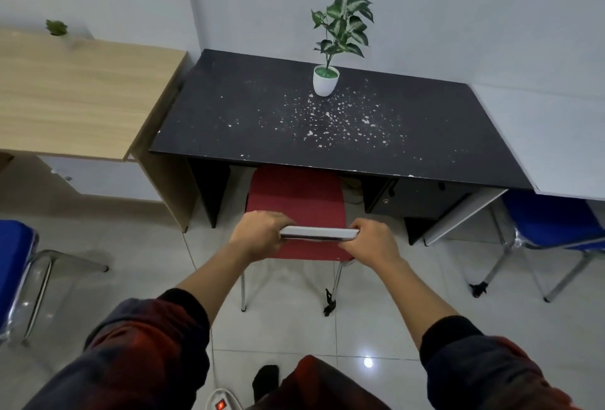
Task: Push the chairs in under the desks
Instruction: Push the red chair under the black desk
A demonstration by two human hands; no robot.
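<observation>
A potted plant (327,80) in a white pot stands upright at 12 o'clock, white flecks (340,118) scattered just before it. A smaller green plant (56,27) sits at 10 o'clock. A white power strip (222,401) with a lit red switch lies on the tiled floor (376,327) at 6 o'clock.

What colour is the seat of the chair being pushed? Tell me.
Red seat, seen in the head view, partly under the black desk.

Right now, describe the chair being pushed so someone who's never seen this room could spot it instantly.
Find the black desk against the wall, the one with a potted plant on top. The red chair stands at its front edge, seat partly under the desktop, both hands gripping the pale top of its backrest. The chairs on either side are blue; this is the only red one.
</observation>
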